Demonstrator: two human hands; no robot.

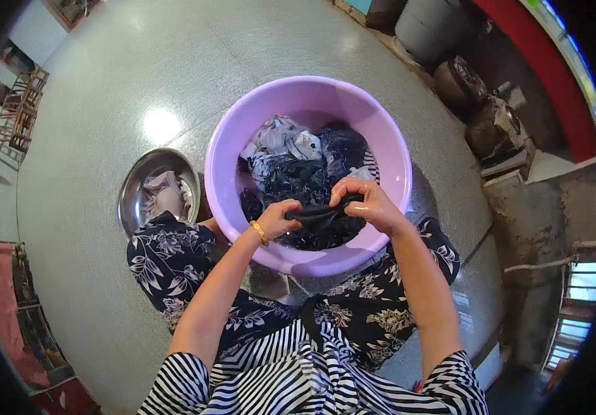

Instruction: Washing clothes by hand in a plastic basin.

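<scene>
Between my two hands a dark wet cloth (319, 216) is stretched, just above the near part of a large pink-purple tub (225, 152). My left hand (277, 221), with a gold bangle on the wrist, is closed on the cloth's left end. The right end is gripped by my right hand (366, 202), its fingers and thumb pinched round the fabric. Below, soaking laundry (291, 173) fills the tub: dark pieces, a light grey garment (284, 138) at the far side and a striped piece at the right. What kind of garment I hold cannot be made out.
Left of the tub stands a steel basin (126, 200) with a pale wrung cloth (165, 194) in it. My patterned trouser legs lie either side of the tub on the grey floor (104, 104). Pots (461, 83) line the right wall; a wooden rack (17, 114) stands far left.
</scene>
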